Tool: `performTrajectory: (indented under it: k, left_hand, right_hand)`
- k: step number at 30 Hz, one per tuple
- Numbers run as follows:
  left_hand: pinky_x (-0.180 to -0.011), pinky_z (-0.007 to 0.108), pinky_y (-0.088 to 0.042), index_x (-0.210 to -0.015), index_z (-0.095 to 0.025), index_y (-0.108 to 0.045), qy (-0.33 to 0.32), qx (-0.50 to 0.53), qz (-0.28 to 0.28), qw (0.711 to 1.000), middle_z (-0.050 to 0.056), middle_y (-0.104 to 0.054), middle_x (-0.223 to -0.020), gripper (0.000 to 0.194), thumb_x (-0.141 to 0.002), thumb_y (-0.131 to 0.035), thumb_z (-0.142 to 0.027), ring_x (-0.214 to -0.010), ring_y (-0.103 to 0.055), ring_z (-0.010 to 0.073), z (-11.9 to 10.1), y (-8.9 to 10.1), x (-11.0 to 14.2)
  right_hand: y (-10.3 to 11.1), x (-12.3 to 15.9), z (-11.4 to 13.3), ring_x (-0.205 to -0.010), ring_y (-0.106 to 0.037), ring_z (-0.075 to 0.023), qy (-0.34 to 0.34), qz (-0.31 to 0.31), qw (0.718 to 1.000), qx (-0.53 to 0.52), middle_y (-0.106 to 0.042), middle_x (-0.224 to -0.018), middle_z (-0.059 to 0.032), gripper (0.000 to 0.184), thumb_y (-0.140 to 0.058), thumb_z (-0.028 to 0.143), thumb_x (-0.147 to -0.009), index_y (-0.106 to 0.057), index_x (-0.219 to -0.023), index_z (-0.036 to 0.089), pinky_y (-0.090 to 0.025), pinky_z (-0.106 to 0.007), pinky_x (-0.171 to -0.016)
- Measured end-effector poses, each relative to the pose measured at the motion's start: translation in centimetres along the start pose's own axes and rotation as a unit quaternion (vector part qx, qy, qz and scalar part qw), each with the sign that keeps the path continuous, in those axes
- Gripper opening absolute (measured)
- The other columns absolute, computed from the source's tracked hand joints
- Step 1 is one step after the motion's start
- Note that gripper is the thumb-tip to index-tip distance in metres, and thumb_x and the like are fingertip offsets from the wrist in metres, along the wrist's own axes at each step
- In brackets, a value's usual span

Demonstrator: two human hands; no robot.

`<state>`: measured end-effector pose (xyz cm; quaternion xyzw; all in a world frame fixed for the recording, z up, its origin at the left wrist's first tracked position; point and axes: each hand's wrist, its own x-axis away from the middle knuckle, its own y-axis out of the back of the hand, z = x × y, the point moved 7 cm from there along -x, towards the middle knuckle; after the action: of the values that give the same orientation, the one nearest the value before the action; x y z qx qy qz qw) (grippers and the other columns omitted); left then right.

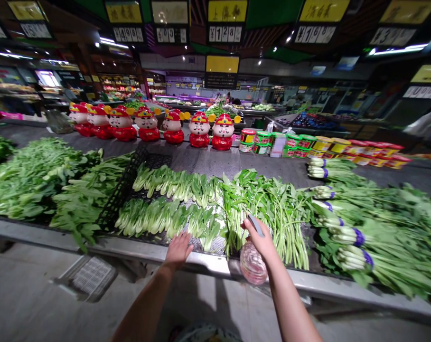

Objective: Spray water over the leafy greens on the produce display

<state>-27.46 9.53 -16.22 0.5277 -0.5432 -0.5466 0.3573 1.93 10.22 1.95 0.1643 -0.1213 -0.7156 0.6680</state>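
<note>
Left hand (pixel 179 249): open, fingers spread wide, just below the bok choy (pixel 165 218) at its 12 o'clock and just above the steel counter rim (pixel 130 249). Right hand (pixel 260 240): narrowed, pinching a flat grey item (pixel 255 224) and a clear plastic bag (pixel 252 262), which hung at its 6 o'clock across the rim, with long-stemmed greens (pixel 272 223) at 1 o'clock. Further off: purple-banded bundled greens (pixel 351 235) at 3 o'clock and red ceramic figurines (pixel 199 130) at 12 o'clock.
</note>
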Motion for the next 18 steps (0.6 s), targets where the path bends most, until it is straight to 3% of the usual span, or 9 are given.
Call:
performTrajectory:
  k: [5, 9, 15, 18]
  left_hand:
    - [-0.108, 0.048, -0.03, -0.131, -0.016, -0.046, 0.011, -0.006, -0.045, 0.999, 0.01, -0.052, -0.133, 0.051, -0.09, -0.033, -0.042, -0.13, -0.038, 0.0271, -0.4, 0.2, -0.1]
    - [-0.109, 0.049, -0.026, -0.13, -0.016, -0.047, 0.004, -0.015, -0.083, 0.996, 0.01, -0.053, -0.133, 0.048, -0.09, -0.033, -0.038, -0.132, -0.035, 0.0272, -2.7, 0.7, -0.7]
    - [-0.11, 0.045, -0.026, -0.133, -0.016, -0.043, -0.036, -0.003, -0.055, 0.998, 0.009, -0.049, -0.136, 0.049, -0.09, -0.033, -0.038, -0.133, -0.033, 0.0242, -7.3, 0.0, -2.5]
    - [-0.11, 0.045, -0.027, -0.133, -0.017, -0.043, -0.054, -0.005, -0.054, 0.997, 0.009, -0.049, -0.137, 0.05, -0.09, -0.033, -0.04, -0.133, -0.034, 0.0239, -8.6, -1.0, -2.9]
  right_hand:
    - [1.2, 0.6, 0.0, -0.085, -0.064, -0.0241, 0.002, -0.002, 1.0, -0.009, -0.067, -0.093, -0.0084, 0.04, -0.047, 0.054, -0.081, -0.062, -0.099, 0.022, -0.053, -0.034, -0.059]
    - [1.8, 0.9, -0.3, -0.084, -0.064, -0.0245, -0.001, -0.011, 1.0, -0.014, -0.067, -0.096, -0.0087, 0.041, -0.048, 0.054, -0.08, -0.061, -0.102, 0.023, -0.053, -0.035, -0.059]
    - [2.7, 1.3, -0.2, -0.085, -0.063, -0.025, 0.003, -0.003, 1.0, -0.021, -0.067, -0.093, -0.0085, 0.036, -0.048, 0.053, -0.081, -0.062, -0.094, 0.023, -0.053, -0.035, -0.06]
    - [3.6, 1.6, 0.1, -0.085, -0.063, -0.0243, 0.008, -0.011, 1.0, -0.014, -0.067, -0.093, -0.0076, 0.035, -0.048, 0.053, -0.081, -0.062, -0.095, 0.024, -0.053, -0.035, -0.063]
